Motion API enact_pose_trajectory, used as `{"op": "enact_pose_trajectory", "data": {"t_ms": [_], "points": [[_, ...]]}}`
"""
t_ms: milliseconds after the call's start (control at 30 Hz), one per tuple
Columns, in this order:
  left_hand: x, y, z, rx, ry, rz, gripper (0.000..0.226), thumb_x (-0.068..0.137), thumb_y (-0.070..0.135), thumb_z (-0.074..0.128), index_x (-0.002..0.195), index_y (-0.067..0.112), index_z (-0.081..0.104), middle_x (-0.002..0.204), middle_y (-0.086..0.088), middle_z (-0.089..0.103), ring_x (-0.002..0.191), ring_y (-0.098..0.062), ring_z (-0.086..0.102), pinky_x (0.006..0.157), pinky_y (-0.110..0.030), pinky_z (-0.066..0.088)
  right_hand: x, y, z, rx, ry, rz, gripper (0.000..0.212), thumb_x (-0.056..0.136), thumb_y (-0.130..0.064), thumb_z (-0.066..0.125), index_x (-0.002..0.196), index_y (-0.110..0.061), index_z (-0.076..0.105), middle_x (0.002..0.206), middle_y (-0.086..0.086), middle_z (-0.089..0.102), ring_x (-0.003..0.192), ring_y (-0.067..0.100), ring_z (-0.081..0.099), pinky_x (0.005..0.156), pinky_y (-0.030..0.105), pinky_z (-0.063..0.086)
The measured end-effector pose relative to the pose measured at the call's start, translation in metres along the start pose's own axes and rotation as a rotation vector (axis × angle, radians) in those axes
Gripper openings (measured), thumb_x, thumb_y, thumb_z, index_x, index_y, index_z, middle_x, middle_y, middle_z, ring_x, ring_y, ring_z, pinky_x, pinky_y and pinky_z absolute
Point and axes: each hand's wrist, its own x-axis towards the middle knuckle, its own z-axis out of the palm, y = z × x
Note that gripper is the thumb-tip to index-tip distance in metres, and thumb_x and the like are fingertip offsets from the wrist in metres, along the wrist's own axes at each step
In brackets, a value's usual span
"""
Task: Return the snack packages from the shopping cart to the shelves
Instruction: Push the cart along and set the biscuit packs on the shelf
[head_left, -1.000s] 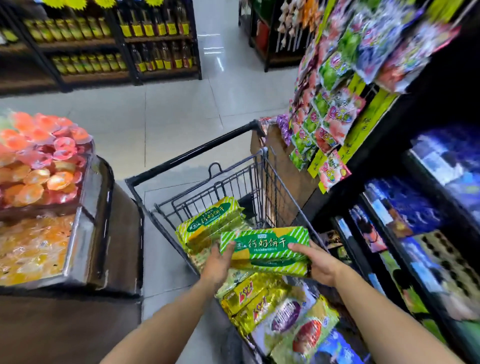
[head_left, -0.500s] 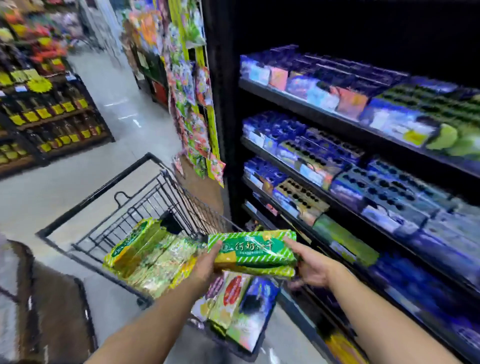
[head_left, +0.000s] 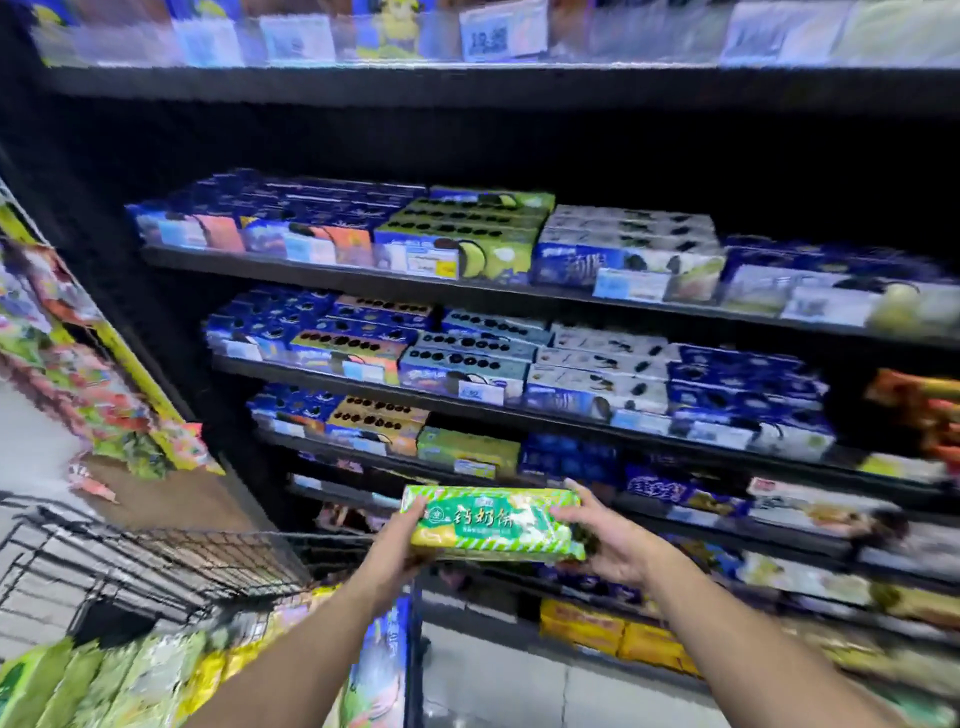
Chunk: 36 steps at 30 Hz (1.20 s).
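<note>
A green and white striped biscuit package (head_left: 493, 522) is held level in front of the dark shelves (head_left: 467, 296). My left hand (head_left: 397, 545) grips its left end and my right hand (head_left: 608, 543) grips its right end. The black wire shopping cart (head_left: 156, 561) stands at the lower left. Several more green and yellow snack packages (head_left: 104, 686) lie inside it. The package hovers level with the lower shelf rows, to the right of the cart.
The shelf rows hold several blue, green and white biscuit boxes (head_left: 467, 234). Yellow packs (head_left: 613, 631) sit on the bottom row. Hanging candy bags (head_left: 78, 374) fill a rack on the left. Grey floor tiles (head_left: 493, 680) show below the shelves.
The view has swung right from the cart to face the shelves. Both hands carried the green package away from the cart toward the lower shelves.
</note>
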Motion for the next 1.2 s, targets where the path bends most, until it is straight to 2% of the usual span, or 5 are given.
{"op": "enact_pose_trajectory", "data": {"t_ms": [200, 367, 700, 900, 1200], "points": [[0.01, -0.03, 0.081, 0.078, -0.223, -0.064, 0.067, 0.073, 0.065, 0.072, 0.119, 0.015, 0.07, 0.105, -0.009, 0.075, 0.077, -0.024, 0.066, 0.065, -0.032, 0.044, -0.064, 0.04, -0.069, 0.065, 0.262, -0.047, 0.043, 0.09, -0.039, 0.07, 0.123, -0.013, 0.064, 0.113, 0.005, 0.074, 0.095, 0.017, 0.071, 0.086, 0.038, 0.058], [-0.017, -0.05, 0.173, 0.125, -0.29, -0.094, 0.036, 0.096, 0.046, 0.058, 0.107, 0.015, 0.071, 0.087, -0.003, 0.078, 0.082, -0.022, 0.069, 0.075, -0.033, 0.05, -0.102, 0.086, -0.165, 0.005, 0.508, -0.061, 0.11, 0.048, -0.086, 0.077, 0.139, -0.028, 0.056, 0.141, -0.007, 0.057, 0.135, 0.018, 0.048, 0.116, 0.055, 0.033], [-0.094, -0.074, 0.355, 0.384, -0.473, -0.032, 0.037, 0.099, 0.044, 0.05, 0.098, 0.013, 0.07, 0.074, -0.004, 0.075, 0.066, -0.018, 0.06, 0.064, -0.029, 0.044, -0.248, 0.102, -0.277, 0.157, 0.668, -0.067, 0.094, 0.052, -0.077, 0.073, 0.132, -0.03, 0.058, 0.144, 0.0, 0.054, 0.126, 0.027, 0.055, 0.1, 0.044, 0.05], [-0.152, -0.106, 0.484, 0.488, -0.551, -0.02, 0.039, 0.1, 0.046, 0.048, 0.105, 0.016, 0.072, 0.091, -0.006, 0.078, 0.1, -0.028, 0.067, 0.095, -0.04, 0.048, -0.344, 0.11, -0.379, 0.211, 0.728, -0.103, 0.086, 0.047, -0.054, 0.077, 0.124, -0.019, 0.064, 0.126, 0.012, 0.068, 0.111, 0.029, 0.067, 0.079, 0.037, 0.054], [-0.192, -0.15, 0.644, 0.53, -0.596, 0.038, 0.066, 0.063, 0.069, 0.069, 0.117, 0.03, 0.064, 0.135, -0.007, 0.062, 0.126, -0.028, 0.055, 0.11, -0.05, 0.041, -0.449, 0.107, -0.522, 0.219, 0.798, -0.273, 0.091, 0.044, -0.06, 0.086, 0.123, -0.018, 0.066, 0.135, 0.002, 0.061, 0.129, 0.023, 0.052, 0.108, 0.05, 0.043]]}}
